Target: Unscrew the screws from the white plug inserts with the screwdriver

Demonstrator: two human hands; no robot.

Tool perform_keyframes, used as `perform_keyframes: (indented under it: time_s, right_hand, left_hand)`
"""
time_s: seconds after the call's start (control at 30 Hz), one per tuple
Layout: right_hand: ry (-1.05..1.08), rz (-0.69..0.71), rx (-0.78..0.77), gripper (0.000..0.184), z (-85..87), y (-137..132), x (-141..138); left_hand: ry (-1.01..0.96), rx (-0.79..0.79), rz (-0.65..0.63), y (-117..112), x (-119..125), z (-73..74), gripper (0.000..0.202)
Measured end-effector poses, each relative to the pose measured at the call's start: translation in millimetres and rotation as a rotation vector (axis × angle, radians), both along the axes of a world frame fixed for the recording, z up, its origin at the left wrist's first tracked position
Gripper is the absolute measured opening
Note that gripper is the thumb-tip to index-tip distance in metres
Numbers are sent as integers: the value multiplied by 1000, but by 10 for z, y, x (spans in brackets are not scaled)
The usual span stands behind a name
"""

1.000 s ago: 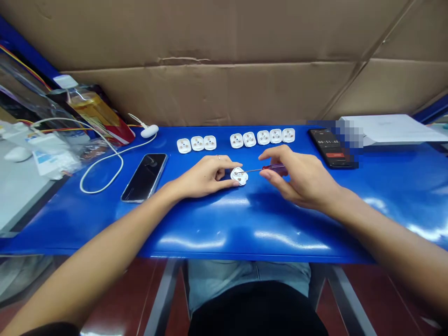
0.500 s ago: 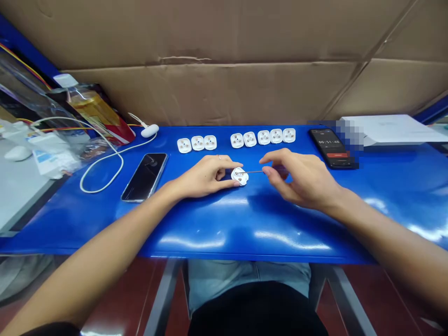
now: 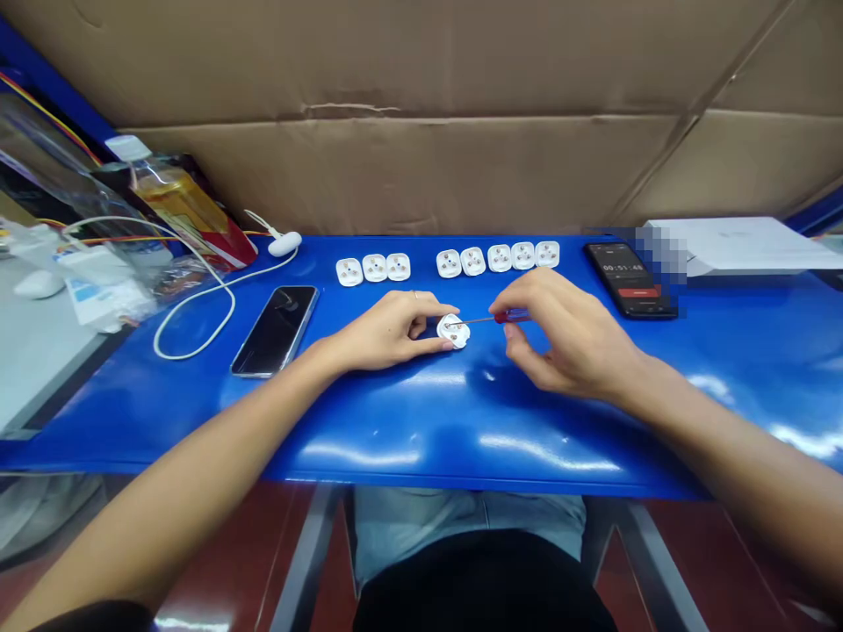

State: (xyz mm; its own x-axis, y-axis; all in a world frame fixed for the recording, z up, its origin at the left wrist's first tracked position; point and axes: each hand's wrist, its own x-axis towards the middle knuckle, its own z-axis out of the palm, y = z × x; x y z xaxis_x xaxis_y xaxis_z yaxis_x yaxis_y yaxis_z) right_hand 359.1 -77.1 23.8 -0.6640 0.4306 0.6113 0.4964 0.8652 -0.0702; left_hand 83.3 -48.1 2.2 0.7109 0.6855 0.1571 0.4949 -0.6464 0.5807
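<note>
Fingers [image 3: 421, 305] of the left hand [image 3: 385, 333] are curved over a white plug [image 3: 453, 331], which is held flat on the blue table [image 3: 369, 421]; a red-handled screwdriver [image 3: 509, 316] is pinched by the right hand [image 3: 572, 338], its shaft tip set on the plug.

Left hand [image 3: 388, 332] steadying a white plug [image 3: 453, 331] on the blue tabletop [image 3: 369, 421]; right hand [image 3: 566, 333] pinching a red-handled screwdriver [image 3: 510, 316], tip against the plug.
</note>
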Motion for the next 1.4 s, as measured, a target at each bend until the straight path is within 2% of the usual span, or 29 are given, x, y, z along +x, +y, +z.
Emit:
perform_keyframes:
  time_s: [0.17,0.33,0.5,0.57,0.67,0.73,0.87,1.07,1.23,1.4]
  right_hand:
    - [-7,-82,-20,9,-17,-1,5]
    - [14,-16,-26,19,-14,-10,-5]
    - [-6,-102,-8,11,-19,-6,1]
    - [-10,-79,2,11,-18,-10,-1]
    - [6,-22,-27,22,-8,-20,-5]
    - [11,-34,-53,25,-9,-23,-3]
    - [12,-93,-21,16,-25,-10,4]
    - [26,-5,-20,21,-1,-17,2]
    - [24,-105,16,13,-23,-19,22]
    - [29,-4,3,21,-2,-16,21]
  left_hand:
    - [16,-6,5,1,2,3,46]
    - [6,-13,2,-4,3,5,47]
    - [16,-16,4,-6,6,5,48]
    - [7,-20,2,-4,5,1,48]
    - [-2,-18,-3,0,2,-4,47]
    - [0,-15,-4,1,1,-2,48]
    - [1,-13,-3,-1,1,5,48]
    - [-27,-16,-4,-2,2,2,47]
    - [-51,-14,2,6,-6,-15,50]
    - [-55,-12,6,4,-7,-15,50]
